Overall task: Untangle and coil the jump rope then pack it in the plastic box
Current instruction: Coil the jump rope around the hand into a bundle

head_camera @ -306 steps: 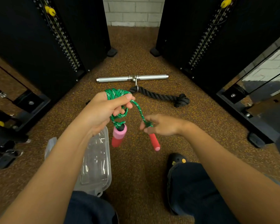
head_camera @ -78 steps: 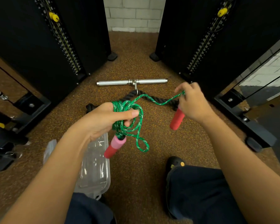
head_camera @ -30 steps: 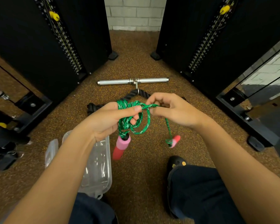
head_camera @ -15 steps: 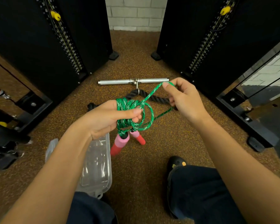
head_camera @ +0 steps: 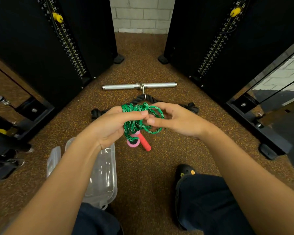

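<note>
The green braided jump rope [head_camera: 139, 121] is bunched in loops around my left hand [head_camera: 112, 126], whose thumb presses across the bundle. Its two pink-and-red foam handles [head_camera: 141, 141] hang below the loops, close together. My right hand [head_camera: 175, 121] is beside the bundle, fingers curled on a loop at its right side. The clear plastic box [head_camera: 102, 173] lies open on the floor under my left forearm, which hides part of it. Its clear lid [head_camera: 53, 160] rests just left of it.
A chrome bar handle [head_camera: 139, 86] with a black tricep rope [head_camera: 192, 107] lies on the speckled rubber floor behind my hands. Black weight-stack towers [head_camera: 58, 48] stand at left and right. My knees and a black shoe [head_camera: 185, 172] are at the bottom.
My right hand came back from the far right to the bundle, bringing the last stretch of rope into a loop. The second handle now hangs beside the first.
</note>
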`<state>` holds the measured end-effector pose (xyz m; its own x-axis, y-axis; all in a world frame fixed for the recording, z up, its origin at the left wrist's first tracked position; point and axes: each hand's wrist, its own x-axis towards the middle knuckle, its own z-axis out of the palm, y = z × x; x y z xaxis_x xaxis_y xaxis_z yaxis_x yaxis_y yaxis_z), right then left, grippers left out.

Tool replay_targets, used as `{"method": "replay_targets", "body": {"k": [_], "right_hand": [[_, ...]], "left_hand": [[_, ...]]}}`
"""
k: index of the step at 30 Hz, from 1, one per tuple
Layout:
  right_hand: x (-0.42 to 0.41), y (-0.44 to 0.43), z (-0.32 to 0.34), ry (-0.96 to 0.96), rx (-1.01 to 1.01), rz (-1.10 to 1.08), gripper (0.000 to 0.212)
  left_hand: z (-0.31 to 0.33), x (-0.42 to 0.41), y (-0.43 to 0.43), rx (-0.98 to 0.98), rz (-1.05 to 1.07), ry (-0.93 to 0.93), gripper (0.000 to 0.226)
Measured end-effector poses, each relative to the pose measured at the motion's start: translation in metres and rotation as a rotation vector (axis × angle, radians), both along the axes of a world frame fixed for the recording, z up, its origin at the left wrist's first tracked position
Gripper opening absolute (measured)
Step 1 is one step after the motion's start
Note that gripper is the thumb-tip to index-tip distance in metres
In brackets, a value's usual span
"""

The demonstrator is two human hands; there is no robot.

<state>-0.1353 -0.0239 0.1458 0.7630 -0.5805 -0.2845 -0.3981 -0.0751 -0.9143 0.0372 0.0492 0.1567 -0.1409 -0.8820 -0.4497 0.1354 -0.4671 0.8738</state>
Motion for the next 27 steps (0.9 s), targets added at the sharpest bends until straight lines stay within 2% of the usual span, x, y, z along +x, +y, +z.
{"method": "replay_targets", "body": {"k": [4,7,9,12,14,17,19,21,24,27], "right_hand": [[0.001,0.001,-0.005,-0.14,0.11,-0.083,0.017],[0.004,0.002,-0.007,-0.267,0.16,-0.146,0.021],[0.007,0.004,-0.006,-0.297,0.069,-0.187,0.028],[0.011,0.007,-0.011,-0.17,-0.275,-0.21,0.034],[0.013,0.009,-0.016,-0.082,-0.412,-0.195,0.035],[0.016,0.014,-0.019,-0.03,-0.433,-0.147,0.035],[0.017,0.017,-0.019,-0.03,-0.436,-0.128,0.032],[0.019,0.016,-0.018,-0.062,-0.362,-0.149,0.028],[0.018,0.011,-0.019,-0.069,-0.24,-0.166,0.029],[0.013,0.005,-0.024,0.049,-0.221,-0.142,0.036]], "left_hand": [[0.0,0.002,-0.001,-0.005,0.042,0.073,0.009],[0.003,0.004,-0.001,-0.028,0.025,0.115,0.013],[0.006,0.001,0.001,-0.056,0.049,0.154,0.014],[0.005,-0.002,0.001,-0.089,0.13,0.241,0.019],[0.005,-0.003,0.002,-0.073,0.121,0.314,0.023],[0.008,-0.003,0.004,-0.048,0.04,0.306,0.026],[0.007,-0.002,0.003,-0.068,0.043,0.235,0.004],[0.004,-0.002,0.003,-0.08,0.051,0.224,0.011],[0.0,-0.007,0.005,-0.089,0.024,0.329,0.015],[-0.001,-0.011,0.007,-0.063,-0.011,0.42,0.035]]}}
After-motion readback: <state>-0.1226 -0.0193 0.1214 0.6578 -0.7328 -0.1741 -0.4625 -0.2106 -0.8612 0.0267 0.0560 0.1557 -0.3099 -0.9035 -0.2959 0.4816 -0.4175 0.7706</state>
